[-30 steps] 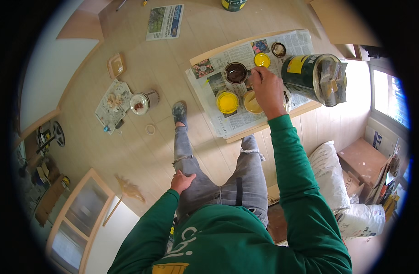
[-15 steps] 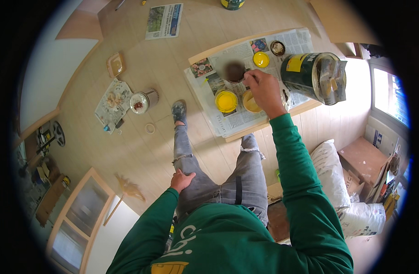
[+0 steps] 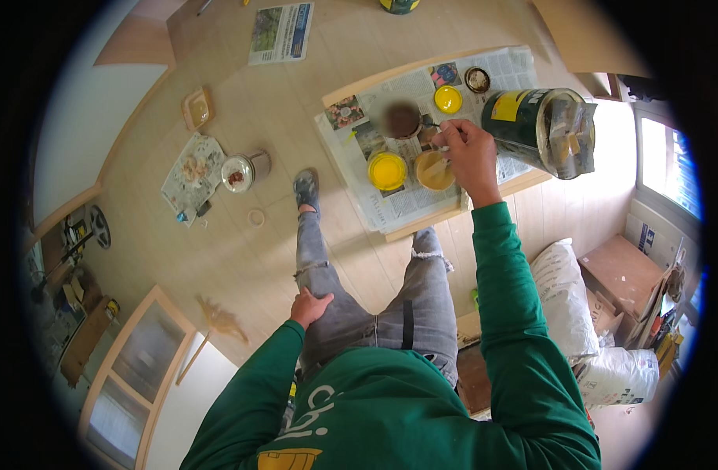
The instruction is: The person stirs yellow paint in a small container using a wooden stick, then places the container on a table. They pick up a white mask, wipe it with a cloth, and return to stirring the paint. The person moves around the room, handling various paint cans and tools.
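Note:
My right hand (image 3: 470, 157) is pinched at the right of a round pot of dark brown stuff (image 3: 402, 120), which looks blurred. A thin dark stick-like thing (image 3: 430, 125) runs from its fingertips toward the pot; its kind is unclear. Just below the hand stands a pot of tan stuff (image 3: 435, 171) with a pale flat stick in it. Left of that is a pot of bright yellow paint (image 3: 387, 171). A smaller yellow round (image 3: 447, 99) and a brown-and-white smeared lid (image 3: 477, 81) lie beyond. My left hand (image 3: 312, 308) rests open on my left thigh, holding nothing.
Newspaper (image 3: 406, 207) covers a wood-edged board under the pots. A large dark green can (image 3: 515, 125) stands at its right. Left on the floor are a jar (image 3: 238, 172), a tray (image 3: 197, 108) and newspaper scraps (image 3: 191, 176). White sacks (image 3: 566, 298) lie at the right.
My right hand has shifted right and slightly toward me, away from the brown pot's rim, uncovering more of the tan pot. My left hand has stayed on the thigh.

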`<action>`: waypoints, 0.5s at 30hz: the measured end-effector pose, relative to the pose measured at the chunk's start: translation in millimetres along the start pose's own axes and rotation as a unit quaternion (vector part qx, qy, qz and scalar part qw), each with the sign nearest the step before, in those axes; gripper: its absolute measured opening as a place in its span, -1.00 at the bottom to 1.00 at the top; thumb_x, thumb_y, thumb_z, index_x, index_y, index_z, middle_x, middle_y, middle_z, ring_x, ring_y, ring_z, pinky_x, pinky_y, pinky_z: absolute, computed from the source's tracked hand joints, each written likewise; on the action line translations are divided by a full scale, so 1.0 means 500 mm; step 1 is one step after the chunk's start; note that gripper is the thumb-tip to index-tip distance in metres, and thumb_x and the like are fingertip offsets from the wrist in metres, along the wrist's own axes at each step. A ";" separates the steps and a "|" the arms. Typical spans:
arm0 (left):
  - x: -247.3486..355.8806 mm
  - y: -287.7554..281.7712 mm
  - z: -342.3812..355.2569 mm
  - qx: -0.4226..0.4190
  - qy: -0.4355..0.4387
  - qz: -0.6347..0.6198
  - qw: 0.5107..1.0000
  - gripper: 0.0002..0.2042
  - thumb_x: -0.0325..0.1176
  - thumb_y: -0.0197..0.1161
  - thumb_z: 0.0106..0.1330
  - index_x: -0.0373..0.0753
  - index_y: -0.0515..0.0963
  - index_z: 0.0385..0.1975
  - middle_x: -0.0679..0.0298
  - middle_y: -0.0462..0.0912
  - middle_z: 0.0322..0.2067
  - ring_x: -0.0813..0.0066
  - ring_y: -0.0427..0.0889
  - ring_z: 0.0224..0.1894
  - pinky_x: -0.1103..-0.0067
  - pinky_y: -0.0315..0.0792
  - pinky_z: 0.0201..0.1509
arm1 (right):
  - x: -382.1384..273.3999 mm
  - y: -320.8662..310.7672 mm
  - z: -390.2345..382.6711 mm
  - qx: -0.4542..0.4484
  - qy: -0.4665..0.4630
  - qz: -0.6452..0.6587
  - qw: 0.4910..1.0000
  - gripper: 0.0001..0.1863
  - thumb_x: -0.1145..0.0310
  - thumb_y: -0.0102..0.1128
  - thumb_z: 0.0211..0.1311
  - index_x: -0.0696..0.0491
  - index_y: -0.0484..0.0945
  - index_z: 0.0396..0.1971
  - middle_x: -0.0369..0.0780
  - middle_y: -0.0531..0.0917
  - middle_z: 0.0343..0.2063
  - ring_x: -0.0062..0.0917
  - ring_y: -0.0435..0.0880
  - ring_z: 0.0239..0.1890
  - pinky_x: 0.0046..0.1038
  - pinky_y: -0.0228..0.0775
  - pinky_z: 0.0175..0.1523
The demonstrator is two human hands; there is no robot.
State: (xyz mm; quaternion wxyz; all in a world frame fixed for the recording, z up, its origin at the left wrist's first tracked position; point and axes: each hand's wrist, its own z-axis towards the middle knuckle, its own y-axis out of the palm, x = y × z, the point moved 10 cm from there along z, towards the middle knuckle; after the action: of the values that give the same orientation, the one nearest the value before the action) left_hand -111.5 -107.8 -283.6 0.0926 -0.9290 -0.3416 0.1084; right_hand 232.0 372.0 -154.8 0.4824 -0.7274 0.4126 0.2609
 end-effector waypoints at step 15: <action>0.003 -0.003 -0.001 -0.013 -0.006 0.004 1.000 0.13 0.39 0.30 0.17 -0.57 0.18 0.44 -0.34 0.47 0.28 -0.17 0.52 0.32 0.24 0.45 0.39 | 0.099 -0.088 -0.128 -0.079 0.111 0.255 0.957 -0.69 0.24 0.17 0.56 0.22 0.66 -0.07 -0.24 0.78 -0.31 -0.58 0.75 -0.26 -0.54 0.61 -0.12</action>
State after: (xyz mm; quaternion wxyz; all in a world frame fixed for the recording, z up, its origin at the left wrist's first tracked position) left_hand -111.3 -105.7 -282.9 0.0779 -0.9310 -0.3393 0.1094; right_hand 294.3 304.5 -146.4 0.2920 -0.6578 0.6135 0.3250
